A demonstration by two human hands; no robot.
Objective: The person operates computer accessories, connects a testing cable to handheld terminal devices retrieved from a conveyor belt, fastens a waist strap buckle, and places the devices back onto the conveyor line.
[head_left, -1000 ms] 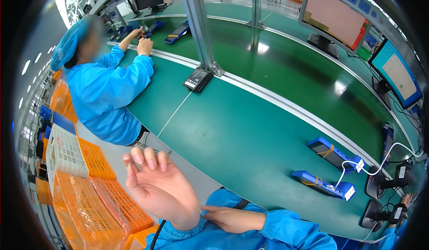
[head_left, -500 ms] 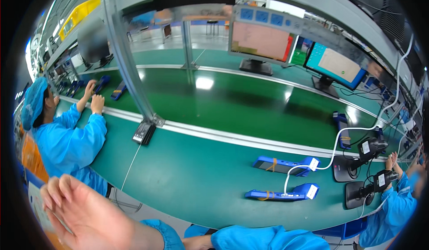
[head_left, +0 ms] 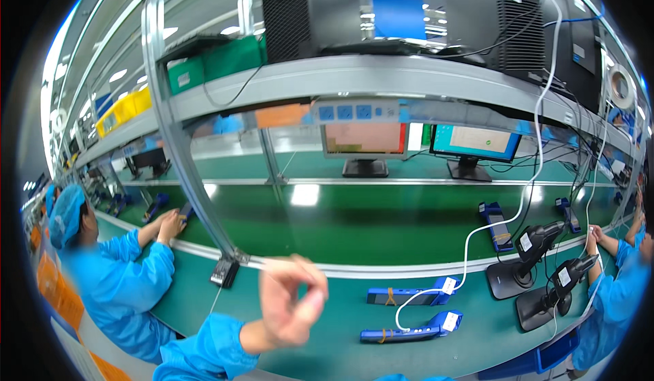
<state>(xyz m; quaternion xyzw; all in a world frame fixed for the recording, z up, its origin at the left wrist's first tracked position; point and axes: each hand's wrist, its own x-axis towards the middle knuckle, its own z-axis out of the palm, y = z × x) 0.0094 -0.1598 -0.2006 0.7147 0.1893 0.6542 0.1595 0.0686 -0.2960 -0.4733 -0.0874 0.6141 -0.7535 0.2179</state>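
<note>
From the head camera I see my left hand (head_left: 293, 306) raised and blurred, fingers curled toward the thumb, gripping nothing I can make out; my right hand isn't visible. The nearest blue handheld device (head_left: 409, 330) lies on the green bench (head_left: 306, 343), apart from it, and I judge a careless sweep could snag its white cable (head_left: 477, 238).

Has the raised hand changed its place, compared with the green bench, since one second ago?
Yes. The left hand was low beside the orange crates; now it is higher, over the green bench near its front edge.
</note>
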